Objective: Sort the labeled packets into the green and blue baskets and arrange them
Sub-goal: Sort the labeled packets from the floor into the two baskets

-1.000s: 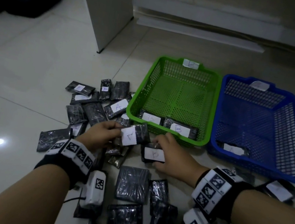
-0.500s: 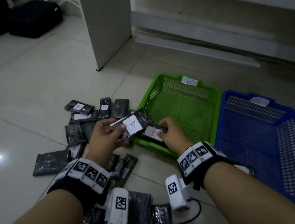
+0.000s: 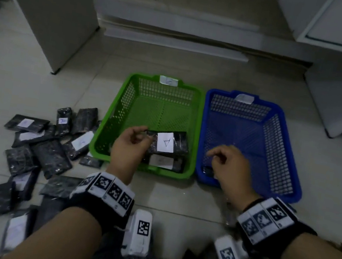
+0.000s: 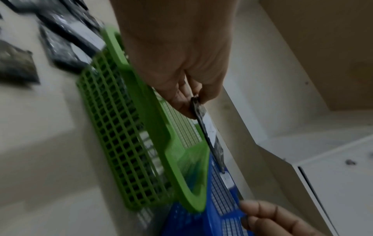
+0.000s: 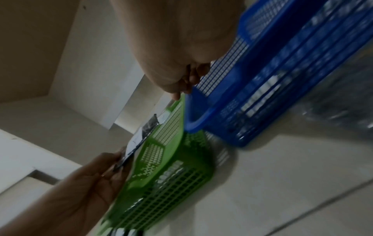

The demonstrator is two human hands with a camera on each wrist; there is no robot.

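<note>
Over green basket [image 3: 108, 118], left hand [image 3: 131, 143] still pinches packet [image 3: 168, 142]; right hand [image 3: 226, 164] moved to blue basket [image 3: 283, 135], empty, loosely curled.

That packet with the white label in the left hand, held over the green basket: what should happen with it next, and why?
Probably carry it right, to the blue basket. The left hand pinches the packet above the green basket, but its label looks like an A, and in the earlier frames green held B packets.

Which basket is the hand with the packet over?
The green basket. The left hand pinches the labeled packet above it, while the blue basket has only the empty right hand over it.
</note>
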